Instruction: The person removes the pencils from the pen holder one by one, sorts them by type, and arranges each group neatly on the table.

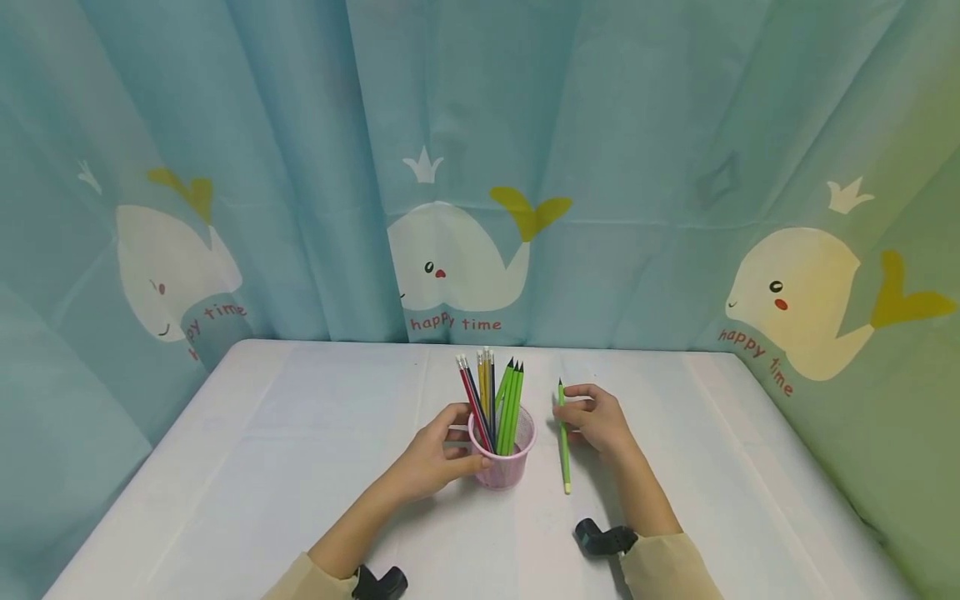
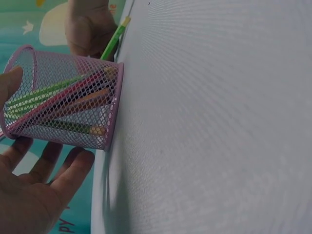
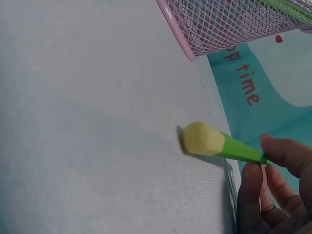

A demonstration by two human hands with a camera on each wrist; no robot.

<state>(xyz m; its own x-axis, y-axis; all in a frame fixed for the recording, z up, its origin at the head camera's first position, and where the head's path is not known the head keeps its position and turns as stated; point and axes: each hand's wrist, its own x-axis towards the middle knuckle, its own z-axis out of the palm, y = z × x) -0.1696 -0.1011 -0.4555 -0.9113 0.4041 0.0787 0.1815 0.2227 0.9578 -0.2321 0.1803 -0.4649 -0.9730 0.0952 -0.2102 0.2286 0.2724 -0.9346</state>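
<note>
A pink mesh pencil cup (image 1: 504,477) stands upright on the white table. Inside it lean several pencils: green pencils (image 1: 512,408) with black tips up, beside red, dark blue and yellow pencils with white ends up. My left hand (image 1: 427,458) holds the cup from its left side, thumb near the front rim and fingers behind. To the right of the cup, my right hand (image 1: 602,423) pinches a green pencil (image 3: 239,149) near its dark tip. Its tip points away and its pale yellow end is low over the table; whether that end touches the cloth I cannot tell.
The white cloth-covered table (image 1: 300,467) reaches back to a blue-green curtain (image 1: 637,167) printed with white whales. A black wrist device (image 1: 603,538) sits on the right wrist, and another black wrist device (image 1: 381,583) on the left.
</note>
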